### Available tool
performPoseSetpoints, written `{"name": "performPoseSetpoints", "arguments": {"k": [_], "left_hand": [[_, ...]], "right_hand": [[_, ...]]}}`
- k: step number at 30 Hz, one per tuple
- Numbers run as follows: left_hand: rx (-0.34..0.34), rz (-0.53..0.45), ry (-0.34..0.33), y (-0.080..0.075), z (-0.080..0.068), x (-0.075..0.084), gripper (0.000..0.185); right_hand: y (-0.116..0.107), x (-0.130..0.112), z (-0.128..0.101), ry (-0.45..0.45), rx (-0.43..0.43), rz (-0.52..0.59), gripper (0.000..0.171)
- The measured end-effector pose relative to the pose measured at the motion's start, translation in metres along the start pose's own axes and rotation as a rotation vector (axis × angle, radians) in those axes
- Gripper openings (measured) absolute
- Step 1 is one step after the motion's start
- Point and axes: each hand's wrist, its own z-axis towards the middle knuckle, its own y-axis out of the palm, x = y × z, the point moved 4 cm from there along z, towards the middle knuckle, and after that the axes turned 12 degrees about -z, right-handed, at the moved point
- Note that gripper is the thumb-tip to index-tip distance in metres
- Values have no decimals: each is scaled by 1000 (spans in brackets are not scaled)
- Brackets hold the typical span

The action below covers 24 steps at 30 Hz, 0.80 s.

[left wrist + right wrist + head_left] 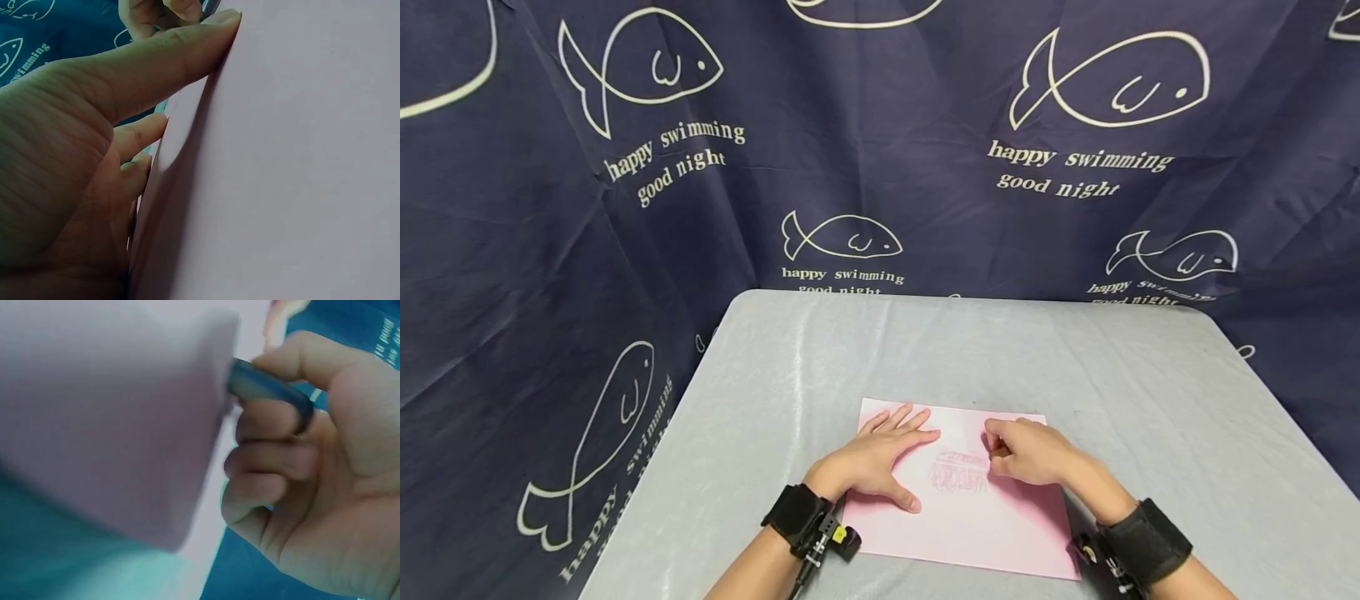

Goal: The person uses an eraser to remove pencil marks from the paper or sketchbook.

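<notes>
Left hand [874, 461] lies flat with fingers spread, pinning the pink paper [992, 533]. Right hand [1030, 454] pinches a pen [269, 390]; keep your strokes light so the sheet stays put.

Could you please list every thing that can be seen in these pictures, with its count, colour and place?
pink paper sheet: one, pink, flat on the table's near middle, under both hands.
drawing: one, reddish lines, on the sheet between the hands.
pen: one, dark blue-grey, in the right hand, tip at the sheet.
table: one, light grey cover, centre.
fish-print cloth: one, navy with white fish and words, behind and left of the table.
wrist straps: two, black, one per wrist.
left hand: one, flat on the sheet, fingers spread.
right hand: one, fingers curled round the pen.
</notes>
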Motion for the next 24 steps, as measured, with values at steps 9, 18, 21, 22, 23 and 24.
{"name": "performPoseSetpoints", "arguments": {"k": [9,18,21,22,23,24], "left_hand": [[-2,-3,0,-1,-2,0,105],[1,17,-4,-2,-3,0,104],[2,10,1,-1,-2,0,104],[4,10,2,-1,-2,0,104],[5,10,1,-1,-2,0,104],[6,7,1,-1,-2,0,105]], "right_hand": [[5,-16,24,-182,88,65,15],[15,-16,24,-92,111,47,25],[15,-16,22,-65,109,47,28],[14,-16,21,-57,110,46,29],[14,-16,20,-47,110,46,30],[14,-15,19,-40,109,46,31]]}}
